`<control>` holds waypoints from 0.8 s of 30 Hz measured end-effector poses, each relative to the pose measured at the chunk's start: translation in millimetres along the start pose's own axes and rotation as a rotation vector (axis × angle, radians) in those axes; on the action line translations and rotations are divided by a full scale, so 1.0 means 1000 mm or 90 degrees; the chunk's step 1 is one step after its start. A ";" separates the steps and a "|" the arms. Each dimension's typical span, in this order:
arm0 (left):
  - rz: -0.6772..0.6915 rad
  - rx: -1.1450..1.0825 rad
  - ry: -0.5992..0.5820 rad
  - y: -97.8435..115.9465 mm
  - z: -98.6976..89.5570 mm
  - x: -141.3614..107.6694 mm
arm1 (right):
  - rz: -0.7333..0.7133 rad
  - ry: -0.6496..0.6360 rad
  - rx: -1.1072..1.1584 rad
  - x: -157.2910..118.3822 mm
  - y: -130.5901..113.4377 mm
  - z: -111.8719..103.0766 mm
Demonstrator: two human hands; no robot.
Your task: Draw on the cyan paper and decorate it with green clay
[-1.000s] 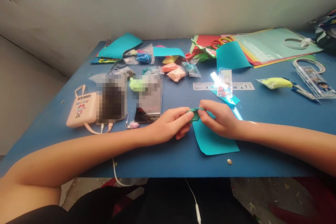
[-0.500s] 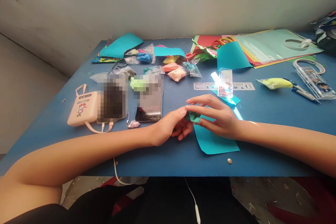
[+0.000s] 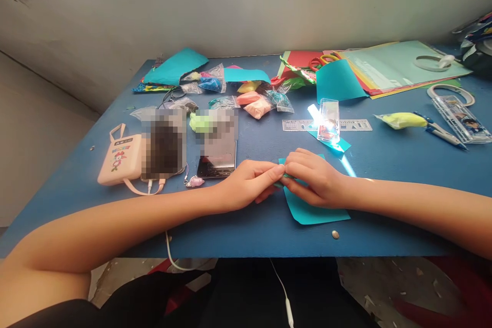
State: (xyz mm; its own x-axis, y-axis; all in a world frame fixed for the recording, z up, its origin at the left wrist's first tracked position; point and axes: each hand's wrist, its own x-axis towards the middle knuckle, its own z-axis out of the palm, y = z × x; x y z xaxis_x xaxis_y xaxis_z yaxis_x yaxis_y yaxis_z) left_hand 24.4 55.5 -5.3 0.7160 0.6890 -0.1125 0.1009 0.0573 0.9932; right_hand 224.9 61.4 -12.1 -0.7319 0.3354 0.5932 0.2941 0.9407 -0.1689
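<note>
Over the front half of the table, my left hand [image 3: 253,179] and my right hand [image 3: 314,178] meet fingertip to fingertip. Both are closed around a small lump of teal-green modelling clay [image 3: 286,176]; only slivers of it show between the fingers. A piece of bright blue paper [image 3: 317,216] lies flat beneath my right hand. Beyond that hand stands a clear plastic box [image 3: 329,120] on a stencil ruler [image 3: 355,125], catching bright light.
To the left are a pink power bank [image 3: 121,161], a phone [image 3: 216,164] and a small pink charm [image 3: 195,181]. Bags of coloured clay [image 3: 258,107] sit farther back. A yellow clay bag [image 3: 403,121], a pen-like tool [image 3: 448,134] and a tape roll [image 3: 471,96] lie right.
My right fingers, spread over the clay earlier, have curled in and closed against my left fingertips. The clay is now mostly covered.
</note>
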 end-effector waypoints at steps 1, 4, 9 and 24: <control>-0.002 -0.013 0.007 0.000 0.000 0.001 | 0.007 0.007 0.005 0.000 0.000 0.000; -0.008 -0.049 0.019 0.001 0.002 0.002 | 0.076 0.039 0.008 -0.001 0.001 0.001; -0.010 -0.072 0.033 0.004 0.003 0.002 | 0.246 0.139 0.031 0.000 0.003 0.000; 0.003 -0.053 -0.014 0.001 0.000 0.002 | 0.191 0.049 0.098 -0.001 0.008 0.001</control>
State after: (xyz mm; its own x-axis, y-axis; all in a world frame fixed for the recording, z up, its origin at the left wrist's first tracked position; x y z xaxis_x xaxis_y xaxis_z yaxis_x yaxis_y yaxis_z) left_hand 26.3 56.9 -4.5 0.7309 0.6740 -0.1071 0.0402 0.1142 0.9926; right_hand 227.4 68.8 -15.2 -0.5758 0.5995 0.5559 0.3890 0.7990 -0.4587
